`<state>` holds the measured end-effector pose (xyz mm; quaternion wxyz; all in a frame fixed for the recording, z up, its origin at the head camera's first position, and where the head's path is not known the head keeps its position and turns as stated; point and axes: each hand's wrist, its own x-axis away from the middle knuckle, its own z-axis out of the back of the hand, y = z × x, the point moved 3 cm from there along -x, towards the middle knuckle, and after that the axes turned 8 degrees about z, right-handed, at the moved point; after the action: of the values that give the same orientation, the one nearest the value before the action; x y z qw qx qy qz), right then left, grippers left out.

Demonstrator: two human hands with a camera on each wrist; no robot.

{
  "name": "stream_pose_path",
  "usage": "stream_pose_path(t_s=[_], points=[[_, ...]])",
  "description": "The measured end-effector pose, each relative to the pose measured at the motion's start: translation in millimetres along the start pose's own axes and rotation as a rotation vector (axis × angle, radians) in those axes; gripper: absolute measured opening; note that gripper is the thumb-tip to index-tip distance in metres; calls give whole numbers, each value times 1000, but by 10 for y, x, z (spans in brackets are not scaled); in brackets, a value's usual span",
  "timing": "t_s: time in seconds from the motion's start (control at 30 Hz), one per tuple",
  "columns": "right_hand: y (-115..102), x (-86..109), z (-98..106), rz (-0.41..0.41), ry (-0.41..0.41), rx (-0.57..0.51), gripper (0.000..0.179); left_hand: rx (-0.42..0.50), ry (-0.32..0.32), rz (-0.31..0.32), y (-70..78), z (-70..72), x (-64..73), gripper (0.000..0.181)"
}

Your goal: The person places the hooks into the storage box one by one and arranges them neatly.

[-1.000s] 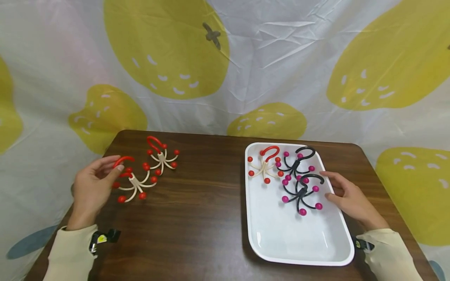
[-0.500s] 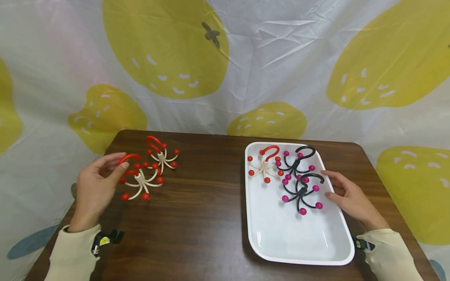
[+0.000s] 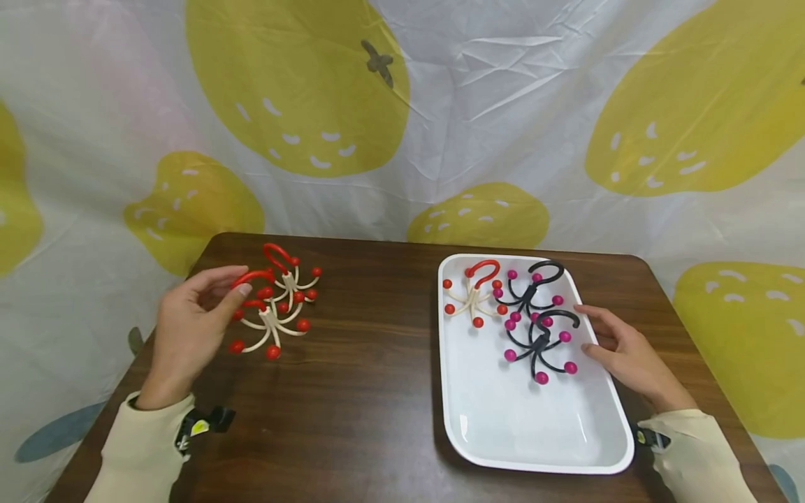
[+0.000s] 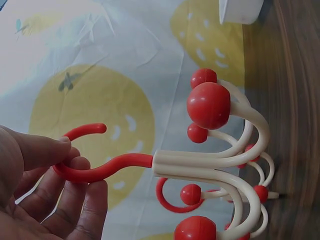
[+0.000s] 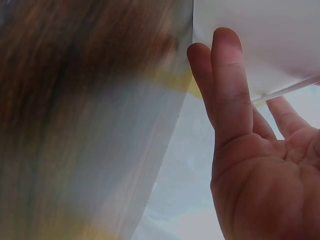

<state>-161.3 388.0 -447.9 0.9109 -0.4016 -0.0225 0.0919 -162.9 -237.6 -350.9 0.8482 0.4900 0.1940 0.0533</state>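
In the head view, my left hand (image 3: 189,328) pinches the red hook of a cream multi-arm hanger (image 3: 270,321), its curved arms tipped with red balls. It hangs upright; in the left wrist view, thumb and fingertips hold the hook's bend. Just behind it a matching red-and-cream hanger (image 3: 289,279) stands on the table, partly covered. My right hand (image 3: 629,356) holds the right rim of a white tray (image 3: 534,433), with some fingers against its outer wall. Inside the tray are one red-and-cream hanger (image 3: 473,299) and two black hangers with magenta balls, one farther back (image 3: 527,299), one nearer (image 3: 539,346).
A brown wooden table (image 3: 352,391) carries everything, the tray at its right side. Behind it hangs a pale cloth (image 3: 434,140) printed with large yellow fruit. The tray's front half shows bare white floor.
My left hand has moved to the right with the held hanger, which now overlaps the standing one in the head view. My right hand and the tray have stayed in place.
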Motion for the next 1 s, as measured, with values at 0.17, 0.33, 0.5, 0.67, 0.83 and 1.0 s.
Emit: stream_pose_path(t_s=[0.17,0.33,0.5,0.67,0.83,1.0], points=[[-1,2,0,-1,0,1,67,2,-57,-30,59,-59,-23,27],[-1,3,-5,-5,-1,-6,67,17,-98,-43,124,-124,-29,28],[-13,7,-11,-9,0,-7,67,20,-141,-68,220,-198,-12,27],[-24,11,-7,-13,-3,-5,68,20,-193,-77,315,-267,11,27],[-12,8,-5,-15,-5,-7,68,21,-231,-107,403,-339,10,26],[5,9,-6,-20,-4,-1,68,39,-273,-116,499,-436,22,25]])
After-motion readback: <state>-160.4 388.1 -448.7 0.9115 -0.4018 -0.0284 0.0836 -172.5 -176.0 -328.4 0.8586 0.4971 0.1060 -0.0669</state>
